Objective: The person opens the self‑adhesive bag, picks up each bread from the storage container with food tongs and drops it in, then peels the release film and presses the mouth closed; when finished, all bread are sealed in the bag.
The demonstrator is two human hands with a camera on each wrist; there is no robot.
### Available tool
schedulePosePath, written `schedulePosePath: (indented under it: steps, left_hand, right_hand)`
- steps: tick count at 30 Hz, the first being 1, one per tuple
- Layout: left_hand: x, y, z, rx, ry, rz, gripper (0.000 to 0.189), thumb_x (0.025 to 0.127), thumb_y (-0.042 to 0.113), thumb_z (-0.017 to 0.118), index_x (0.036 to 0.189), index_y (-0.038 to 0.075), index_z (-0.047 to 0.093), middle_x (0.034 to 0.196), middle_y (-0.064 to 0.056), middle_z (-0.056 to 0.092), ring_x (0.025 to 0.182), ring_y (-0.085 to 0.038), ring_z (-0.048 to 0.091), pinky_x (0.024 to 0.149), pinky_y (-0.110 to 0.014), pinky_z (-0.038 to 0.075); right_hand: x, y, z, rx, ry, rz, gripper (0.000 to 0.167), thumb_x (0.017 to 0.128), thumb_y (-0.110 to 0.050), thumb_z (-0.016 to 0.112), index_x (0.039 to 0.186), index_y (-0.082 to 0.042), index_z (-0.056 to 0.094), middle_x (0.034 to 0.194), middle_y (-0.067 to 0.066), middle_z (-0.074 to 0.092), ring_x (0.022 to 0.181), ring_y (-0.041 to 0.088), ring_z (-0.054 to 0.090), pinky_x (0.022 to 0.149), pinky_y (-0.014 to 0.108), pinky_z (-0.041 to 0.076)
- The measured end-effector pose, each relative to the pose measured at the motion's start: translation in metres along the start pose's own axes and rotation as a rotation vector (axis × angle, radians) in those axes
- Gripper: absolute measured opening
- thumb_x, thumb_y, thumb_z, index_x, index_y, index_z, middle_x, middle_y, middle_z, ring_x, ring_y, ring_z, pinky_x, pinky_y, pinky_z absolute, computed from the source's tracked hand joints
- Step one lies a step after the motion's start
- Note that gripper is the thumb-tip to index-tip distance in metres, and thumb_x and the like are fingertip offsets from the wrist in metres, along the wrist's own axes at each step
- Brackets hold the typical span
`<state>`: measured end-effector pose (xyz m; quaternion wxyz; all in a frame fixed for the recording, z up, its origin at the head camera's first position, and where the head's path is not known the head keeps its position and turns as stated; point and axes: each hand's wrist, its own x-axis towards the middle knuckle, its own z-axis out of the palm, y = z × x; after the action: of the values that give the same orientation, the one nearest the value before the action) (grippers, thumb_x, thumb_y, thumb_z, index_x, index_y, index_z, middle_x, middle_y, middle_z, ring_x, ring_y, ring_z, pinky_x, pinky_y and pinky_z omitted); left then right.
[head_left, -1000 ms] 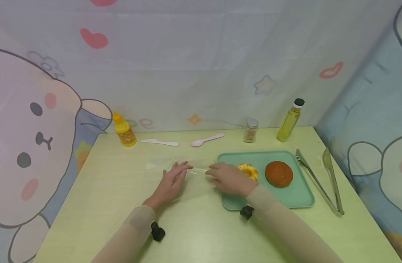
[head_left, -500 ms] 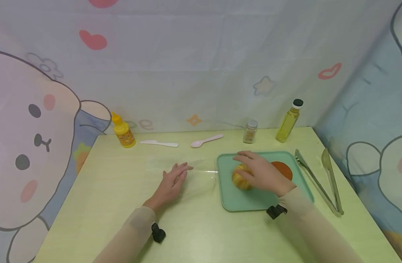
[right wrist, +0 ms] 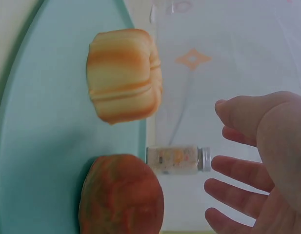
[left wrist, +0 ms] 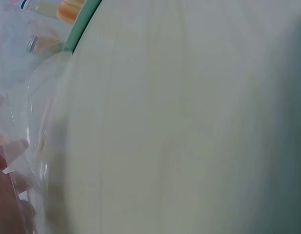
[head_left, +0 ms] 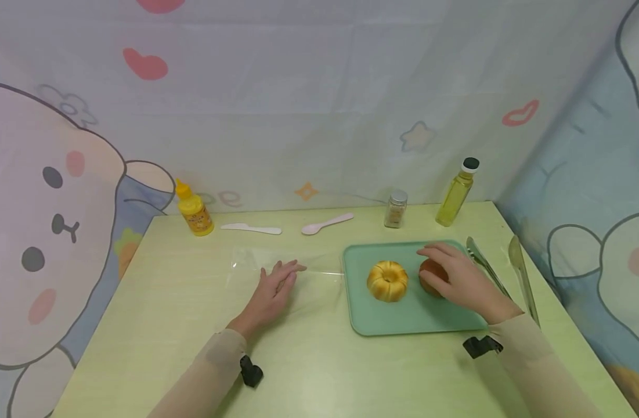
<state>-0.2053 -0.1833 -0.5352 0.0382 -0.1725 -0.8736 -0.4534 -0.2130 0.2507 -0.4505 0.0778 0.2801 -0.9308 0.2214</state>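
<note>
My left hand point(head_left: 269, 296) holds a clear plastic bag point(head_left: 321, 287) above the left-middle of the table. In the left wrist view its fingers point(left wrist: 16, 148) show through the plastic; the exact grip is partly hidden. My right hand point(head_left: 465, 284) hovers over the right part of a green tray point(head_left: 363, 319), fingers spread and slightly bent. Below it lies a round brown bun point(right wrist: 121, 200), partly covered in the head view. The right wrist view shows a gap between the fingers and this bun. Left of it on the tray sits a golden, ridged ring-shaped bun point(head_left: 387, 281).
Along the back stand a yellow squeeze bottle point(head_left: 196, 215), a small jar point(head_left: 396, 210) and an oil bottle point(head_left: 457, 194). A white plastic knife point(head_left: 251, 228) and pink spoon point(head_left: 327, 224) lie between. Metal tongs point(head_left: 523, 273) lie right of the tray.
My right hand has let go of the bag's right side and moved right, passing over the golden bun to the brown one. My left hand has stayed at the bag.
</note>
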Motion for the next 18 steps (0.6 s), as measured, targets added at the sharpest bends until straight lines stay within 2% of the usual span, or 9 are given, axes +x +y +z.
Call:
schedulePosePath:
  steps: [5,11,15,18]
  left_hand:
    - [0.001,-0.001,-0.001,-0.016,-0.004,0.0,0.038,0.115,0.03,0.042,0.137,0.012,0.068,0.157,-0.016,0.052,0.155,-0.051,0.026,0.126,-0.066,0.015]
    - [0.002,0.0,-0.002,-0.029,-0.015,-0.015,0.038,0.115,0.031,0.042,0.137,0.014,0.068,0.157,-0.015,0.053,0.155,-0.048,0.027,0.127,-0.061,0.018]
    - [0.002,0.0,-0.002,-0.025,-0.015,-0.014,0.037,0.115,0.031,0.042,0.137,0.016,0.068,0.157,-0.013,0.053,0.154,-0.049,0.028,0.127,-0.059,0.02]
    - [0.001,0.0,-0.003,-0.012,-0.015,-0.018,0.037,0.115,0.032,0.042,0.137,0.018,0.068,0.157,-0.012,0.054,0.154,-0.049,0.029,0.127,-0.058,0.02]
  right_hand:
    - [-0.012,0.005,-0.007,-0.01,0.033,0.0,0.042,0.099,-0.013,0.074,0.138,-0.003,0.064,0.138,0.02,0.062,0.124,0.043,0.061,0.099,0.063,0.052]
    - [-0.031,0.017,-0.022,-0.053,0.081,0.06,0.042,0.097,-0.014,0.076,0.135,0.0,0.065,0.137,0.025,0.062,0.126,0.048,0.058,0.097,0.066,0.051]
    - [-0.048,0.032,-0.03,-0.071,0.053,0.186,0.048,0.099,-0.019,0.074,0.139,0.002,0.06,0.14,0.035,0.052,0.123,0.055,0.054,0.092,0.071,0.049]
    - [-0.063,0.045,-0.034,-0.08,0.007,0.297,0.053,0.101,-0.023,0.071,0.142,0.006,0.053,0.14,0.046,0.042,0.122,0.065,0.045,0.091,0.077,0.043]
